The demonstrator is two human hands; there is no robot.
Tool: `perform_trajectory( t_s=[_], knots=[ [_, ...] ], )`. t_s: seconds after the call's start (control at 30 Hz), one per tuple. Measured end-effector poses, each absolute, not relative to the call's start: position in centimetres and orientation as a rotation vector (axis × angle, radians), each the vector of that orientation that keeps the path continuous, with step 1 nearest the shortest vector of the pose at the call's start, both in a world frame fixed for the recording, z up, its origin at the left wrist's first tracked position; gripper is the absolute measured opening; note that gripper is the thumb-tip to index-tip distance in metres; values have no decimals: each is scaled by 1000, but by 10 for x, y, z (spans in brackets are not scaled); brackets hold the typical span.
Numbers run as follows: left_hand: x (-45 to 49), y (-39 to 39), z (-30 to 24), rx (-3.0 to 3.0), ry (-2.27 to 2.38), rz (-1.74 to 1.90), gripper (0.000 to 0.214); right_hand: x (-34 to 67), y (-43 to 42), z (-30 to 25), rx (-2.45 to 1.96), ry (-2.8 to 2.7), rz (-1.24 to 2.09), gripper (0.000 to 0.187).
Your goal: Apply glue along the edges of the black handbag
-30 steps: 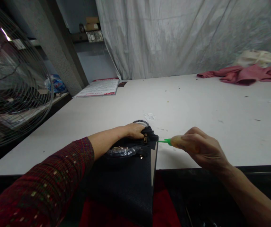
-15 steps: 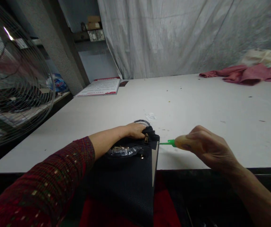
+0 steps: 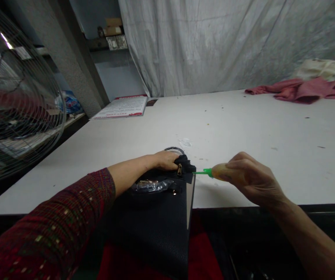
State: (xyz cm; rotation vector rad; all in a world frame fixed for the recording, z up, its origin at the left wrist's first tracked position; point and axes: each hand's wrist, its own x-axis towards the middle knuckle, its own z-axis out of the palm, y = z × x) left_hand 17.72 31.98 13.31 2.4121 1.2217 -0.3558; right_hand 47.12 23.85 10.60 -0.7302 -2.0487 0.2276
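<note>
L hand point(image 3: 167, 160) atop blk handbag point(image 3: 152, 229), grip unclear; R hand point(image 3: 251, 177) pinches green-tipped squeeze btl point(image 3: 219, 171) crosswise, nozzle point(image 3: 207, 172) at bag's R edge.

The bag point(image 3: 152, 221) sits at six o'clock, across the near edge of the table point(image 3: 243, 132). The left hand point(image 3: 166, 160) is on its top end; the right hand point(image 3: 251, 177) is at three o'clock from there, a bottle point(image 3: 221, 172) in it — tip at the bag's side edge. From the bag, a sign point(image 3: 123, 107) lies on the table at eleven o'clock, a cloth point(image 3: 310, 91) at two. The fan point(image 3: 24, 97) stands at ten — and the curtain point(image 3: 202, 46) hangs behind the table at twelve.
</note>
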Motion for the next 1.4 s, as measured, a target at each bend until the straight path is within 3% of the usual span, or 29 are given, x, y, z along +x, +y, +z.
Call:
perform_trajectory(
  t_s=[0.83,1.03,1.4],
  knots=[
    [176,320,132,2411,1225,-343,33,474,236,107,-794,-2079,245,10],
    [177,319,132,2415,1219,-335,33,477,236,102,-792,-2009,288,18],
    [176,322,130,2411,1196,-314,34,477,231,103,-747,-2023,389,8]
  ],
)
